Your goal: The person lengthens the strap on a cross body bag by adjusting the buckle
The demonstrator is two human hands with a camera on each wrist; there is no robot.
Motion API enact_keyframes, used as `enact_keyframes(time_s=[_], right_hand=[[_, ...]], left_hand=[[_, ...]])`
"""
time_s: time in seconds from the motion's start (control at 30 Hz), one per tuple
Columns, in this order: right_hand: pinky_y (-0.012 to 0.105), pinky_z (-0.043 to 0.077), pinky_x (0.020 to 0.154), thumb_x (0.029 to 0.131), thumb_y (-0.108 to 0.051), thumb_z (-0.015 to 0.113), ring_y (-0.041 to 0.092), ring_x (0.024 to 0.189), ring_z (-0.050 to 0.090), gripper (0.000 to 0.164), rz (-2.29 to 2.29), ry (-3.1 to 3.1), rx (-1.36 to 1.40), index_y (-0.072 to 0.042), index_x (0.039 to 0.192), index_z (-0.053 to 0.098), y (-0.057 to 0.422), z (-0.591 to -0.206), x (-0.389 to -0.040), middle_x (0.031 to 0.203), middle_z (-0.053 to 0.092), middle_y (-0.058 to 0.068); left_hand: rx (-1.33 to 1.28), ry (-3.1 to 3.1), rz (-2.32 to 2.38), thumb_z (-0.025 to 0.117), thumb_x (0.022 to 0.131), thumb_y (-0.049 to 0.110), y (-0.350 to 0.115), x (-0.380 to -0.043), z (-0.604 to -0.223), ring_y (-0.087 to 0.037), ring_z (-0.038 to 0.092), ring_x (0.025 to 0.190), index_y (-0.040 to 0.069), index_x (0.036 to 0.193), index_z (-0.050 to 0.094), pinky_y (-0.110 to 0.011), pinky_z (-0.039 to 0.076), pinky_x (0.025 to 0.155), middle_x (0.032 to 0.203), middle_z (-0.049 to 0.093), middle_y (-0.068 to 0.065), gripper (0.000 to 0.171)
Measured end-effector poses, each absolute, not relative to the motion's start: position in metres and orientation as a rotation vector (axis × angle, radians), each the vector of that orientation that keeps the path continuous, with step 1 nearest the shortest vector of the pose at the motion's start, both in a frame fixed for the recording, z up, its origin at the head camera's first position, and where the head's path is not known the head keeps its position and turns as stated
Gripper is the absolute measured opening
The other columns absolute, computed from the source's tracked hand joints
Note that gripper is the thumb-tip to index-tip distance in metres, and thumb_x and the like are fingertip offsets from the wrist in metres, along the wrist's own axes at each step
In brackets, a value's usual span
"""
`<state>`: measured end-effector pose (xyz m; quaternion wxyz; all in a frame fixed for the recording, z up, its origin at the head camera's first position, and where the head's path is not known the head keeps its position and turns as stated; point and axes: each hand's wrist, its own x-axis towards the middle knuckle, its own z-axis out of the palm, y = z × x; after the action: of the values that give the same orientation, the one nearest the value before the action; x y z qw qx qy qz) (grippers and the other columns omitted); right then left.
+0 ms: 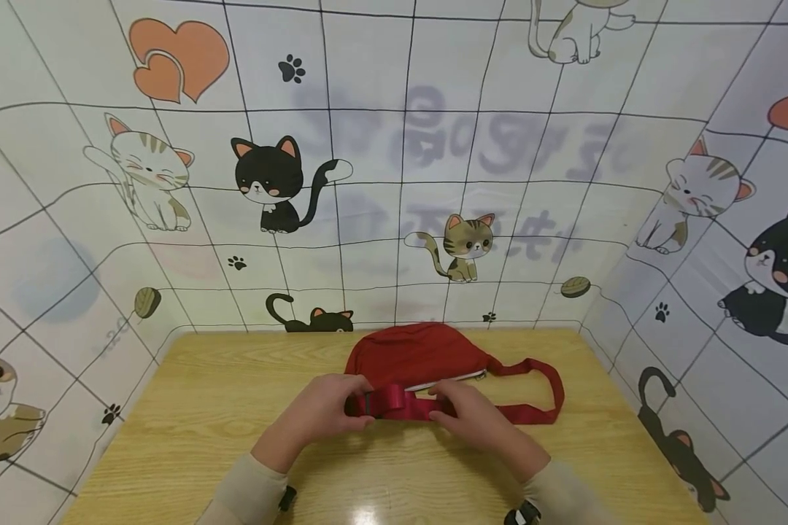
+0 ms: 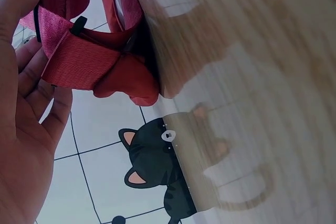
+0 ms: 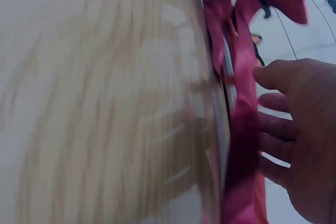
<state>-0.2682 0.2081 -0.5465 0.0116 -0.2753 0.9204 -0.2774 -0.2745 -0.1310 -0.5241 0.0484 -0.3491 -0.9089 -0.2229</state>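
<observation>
A red waist bag [image 1: 420, 355] lies at the back of the table, its zipper side facing front. Its crimson webbing strap [image 1: 532, 415] loops out to the right and runs along the front of the bag. My left hand [image 1: 331, 405] pinches the strap between thumb and fingers beside a black slider [image 2: 38, 22]. Folds of strap hang from those fingertips in the left wrist view. On the other side, my right hand [image 1: 476, 415] is at the strap, thumb and fingers apart. In the right wrist view its loosely extended fingers [image 3: 275, 127] lie right along the strap's edge.
The wooden table [image 1: 223, 408] ends at a wall sheet [image 1: 368, 255] printed with cats and grid lines, which encloses the back and both sides. Black wrist straps [image 1: 522, 512] show at the sleeves.
</observation>
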Motion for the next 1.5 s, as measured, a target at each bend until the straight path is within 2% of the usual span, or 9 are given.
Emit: enact_keyframes(time_s=[0.27, 0.47, 0.6, 0.83, 1.17, 1.5], right_hand=[[0.034, 0.055, 0.081, 0.106, -0.013, 0.077, 0.009, 0.092, 0.062, 0.023, -1.064, 2.804, -0.976, -0.019, 0.127, 0.07, 0.183, -0.553, -0.269, 0.107, 0.071, -0.006], [0.032, 0.058, 0.084, 0.106, -0.012, 0.077, 0.007, 0.099, 0.067, 0.022, -1.168, 2.788, -0.947, -0.023, 0.125, 0.077, 0.19, -0.549, -0.269, 0.118, 0.076, -0.009], [0.031, 0.057, 0.082, 0.105, -0.013, 0.078, 0.007, 0.094, 0.064, 0.021, -1.141, 2.802, -0.926, -0.024, 0.123, 0.078, 0.199, -0.548, -0.27, 0.116, 0.075, -0.013], [0.029, 0.054, 0.077, 0.104, -0.014, 0.08, 0.006, 0.088, 0.059, 0.021, -1.089, 2.865, -0.891, -0.027, 0.12, 0.078, 0.219, -0.551, -0.272, 0.112, 0.074, -0.011], [0.031, 0.055, 0.081, 0.103, -0.013, 0.08, 0.006, 0.093, 0.06, 0.022, -1.085, 2.934, -0.852, -0.027, 0.119, 0.078, 0.245, -0.554, -0.276, 0.115, 0.074, -0.013], [0.028, 0.054, 0.074, 0.103, -0.013, 0.08, 0.006, 0.087, 0.058, 0.021, -1.1, 2.948, -0.832, -0.026, 0.119, 0.078, 0.257, -0.555, -0.278, 0.108, 0.072, -0.014]], left_hand=[[-1.079, -2.757, -0.701, 0.094, 0.089, 0.039, -0.128, -0.276, -0.524, 0.001, 0.057, 0.079, 0.026, 0.115, 0.074, -0.026, 0.052, 0.072, 0.09, 0.065, 0.023, 0.036], [-1.075, -2.734, -0.688, 0.095, 0.087, 0.035, -0.129, -0.276, -0.524, 0.001, 0.057, 0.078, 0.024, 0.113, 0.074, -0.026, 0.051, 0.07, 0.089, 0.066, 0.021, 0.035], [-1.072, -2.739, -0.674, 0.095, 0.087, 0.036, -0.13, -0.277, -0.525, 0.0, 0.057, 0.079, 0.024, 0.114, 0.073, -0.027, 0.051, 0.071, 0.091, 0.066, 0.02, 0.036], [-1.059, -2.744, -0.686, 0.094, 0.086, 0.036, -0.134, -0.277, -0.524, -0.002, 0.059, 0.08, 0.025, 0.115, 0.074, -0.027, 0.052, 0.072, 0.092, 0.066, 0.021, 0.037], [-1.039, -2.751, -0.709, 0.093, 0.086, 0.035, -0.14, -0.278, -0.524, -0.004, 0.061, 0.078, 0.026, 0.115, 0.073, -0.026, 0.051, 0.07, 0.09, 0.065, 0.021, 0.036], [-1.023, -2.74, -0.708, 0.094, 0.086, 0.034, -0.147, -0.28, -0.524, -0.002, 0.058, 0.076, 0.025, 0.113, 0.073, -0.025, 0.05, 0.068, 0.09, 0.066, 0.02, 0.035]])
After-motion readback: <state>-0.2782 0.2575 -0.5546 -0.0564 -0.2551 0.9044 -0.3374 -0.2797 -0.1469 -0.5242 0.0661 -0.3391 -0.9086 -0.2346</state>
